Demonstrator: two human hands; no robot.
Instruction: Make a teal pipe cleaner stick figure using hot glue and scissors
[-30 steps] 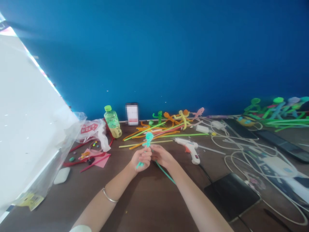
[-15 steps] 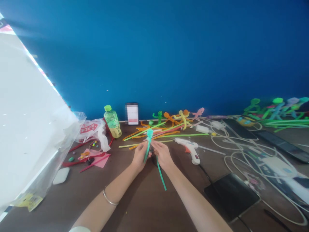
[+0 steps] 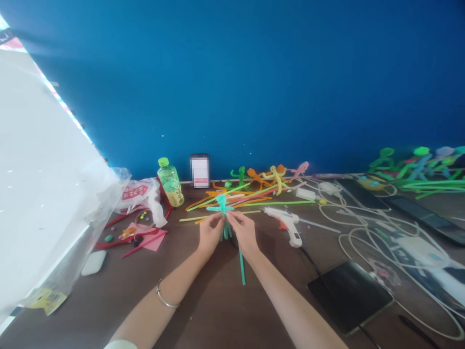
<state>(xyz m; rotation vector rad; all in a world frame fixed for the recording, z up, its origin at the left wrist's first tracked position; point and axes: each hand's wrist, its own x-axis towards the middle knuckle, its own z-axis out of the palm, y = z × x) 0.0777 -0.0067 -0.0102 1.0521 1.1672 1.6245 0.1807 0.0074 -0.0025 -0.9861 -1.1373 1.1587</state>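
Note:
A small teal pipe cleaner figure (image 3: pixel 221 202) is upright between my hands, with a rounded head, two arms out to the sides and strands hanging below. My left hand (image 3: pixel 211 233) pinches its body from the left. From the right, my right hand (image 3: pixel 244 231) pinches the same figure, fingertips close to the left ones. One long teal pipe cleaner end (image 3: pixel 242 266) hangs down beside my right wrist. Behind the figure lie loose orange, green and yellow pipe cleaners (image 3: pixel 269 203). The spot where the fingers meet the body is partly hidden.
A white hot glue gun (image 3: pixel 288 224) lies right of my hands, its cord trailing past a black pad (image 3: pixel 350 296). White cables (image 3: pixel 348 237) tangle farther right. Finished figures (image 3: pixel 278 179) lie at the wall. A green-capped bottle (image 3: pixel 170 184) and a pink paper sheet (image 3: pixel 154 242) are left.
The figure has turned so its two side arms now show. My fingertips have come together on its body, and the long teal end has swung slightly left.

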